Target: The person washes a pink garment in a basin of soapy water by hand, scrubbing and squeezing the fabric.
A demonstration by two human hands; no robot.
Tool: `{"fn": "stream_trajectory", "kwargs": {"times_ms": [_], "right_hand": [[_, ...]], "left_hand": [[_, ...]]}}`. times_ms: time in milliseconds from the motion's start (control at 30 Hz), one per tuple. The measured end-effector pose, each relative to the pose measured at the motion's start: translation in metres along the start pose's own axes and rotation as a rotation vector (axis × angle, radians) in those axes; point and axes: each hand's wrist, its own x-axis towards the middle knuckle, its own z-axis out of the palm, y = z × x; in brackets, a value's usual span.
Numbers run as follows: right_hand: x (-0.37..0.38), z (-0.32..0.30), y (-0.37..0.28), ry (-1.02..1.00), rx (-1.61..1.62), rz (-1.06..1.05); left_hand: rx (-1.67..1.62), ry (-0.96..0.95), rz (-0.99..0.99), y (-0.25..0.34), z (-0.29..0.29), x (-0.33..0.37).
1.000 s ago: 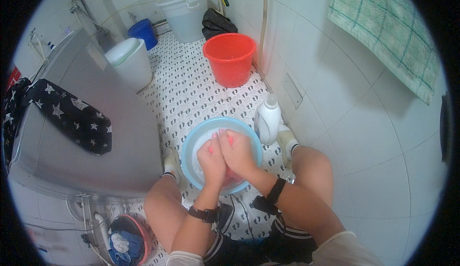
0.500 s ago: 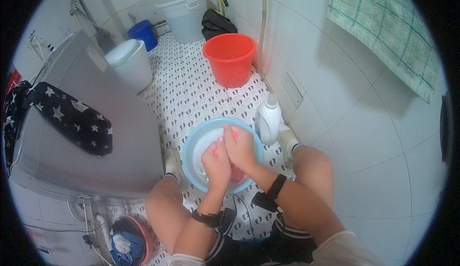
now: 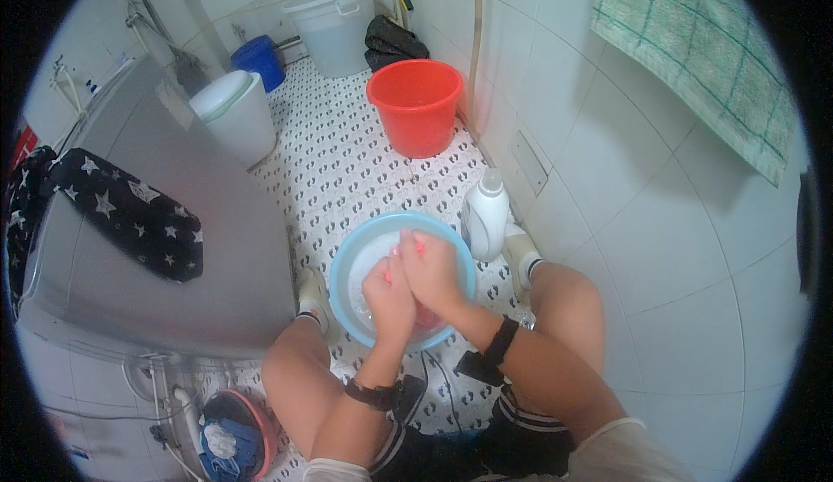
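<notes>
Slight shift only since a second ago: your left hand [image 3: 388,291] has come a little to the right and back toward you; basin, bottle and buckets look unmoved. Both your hands are together over the basin, thumbs uppermost, left fist touching your right hand [image 3: 432,269]. Fingers curled tight in each; bits of the pink cloth [image 3: 427,317] show at both grips, so you have it clamped in the two fists. Rest of the cloth hangs below, down inside the light blue basin [image 3: 339,265]; your hands hide much of it, and you cannot tell how far it dips. White suds [image 3: 368,258] in the basin, left of your hands.

Basin sits on the patterned floor [image 3: 321,135] between your feet. White bottle [image 3: 488,222] upright just beside its right rim, capped. Red bucket [image 3: 416,119] farther off, near the right wall. Black star-print cloth [image 3: 130,213] draped over the grey unit [image 3: 230,256] at left. Green checked towel [image 3: 694,65] hangs upper right.
</notes>
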Motion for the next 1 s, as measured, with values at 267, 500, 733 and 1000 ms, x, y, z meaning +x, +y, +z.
{"fn": "stream_trajectory", "kwargs": {"times_ms": [267, 500, 733, 1000], "right_hand": [[-0.001, -0.004, -0.002, 0.018, -0.076, -0.003], [-0.01, 0.005, -0.01, 0.01, -0.062, -0.034], [-0.01, 0.005, -0.011, 0.009, -0.025, -0.046], [-0.005, 0.004, -0.003, 0.029, 0.051, 0.005]], "left_hand": [[-0.01, -0.03, 0.04, -0.003, 0.003, -0.001], [0.021, 0.022, 0.04, -0.001, -0.01, 0.011], [0.04, -0.019, 0.039, 0.002, -0.008, 0.007], [-0.005, -0.026, -0.001, -0.007, -0.005, 0.007]]}}
